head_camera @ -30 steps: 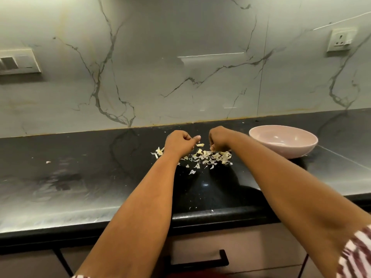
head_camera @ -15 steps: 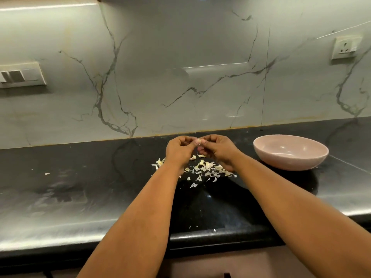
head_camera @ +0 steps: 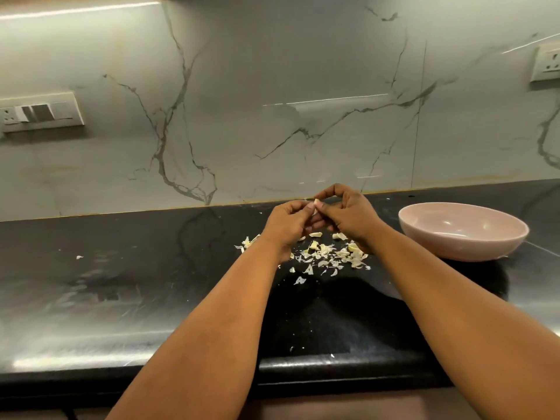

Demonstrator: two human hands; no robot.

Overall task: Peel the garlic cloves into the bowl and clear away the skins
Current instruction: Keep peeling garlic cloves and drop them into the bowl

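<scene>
Hands [head_camera: 318, 221] pinching garlic clove [head_camera: 317, 204], skins [head_camera: 328, 253] below

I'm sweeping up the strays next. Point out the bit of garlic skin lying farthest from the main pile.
It is the lone skin flake far out on the left of the counter, by itself. The other loose bits lie close around the pile beneath the hands.

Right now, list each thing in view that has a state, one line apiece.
Clove: pinched between both hands, above the counter.
Left hand: curled, pinching the clove.
Right hand: curled, pinching the clove.
Skins: scattered loose on the counter, under the hands.
Bowl: upright on the counter, right of the skins; nothing visible inside.
</scene>
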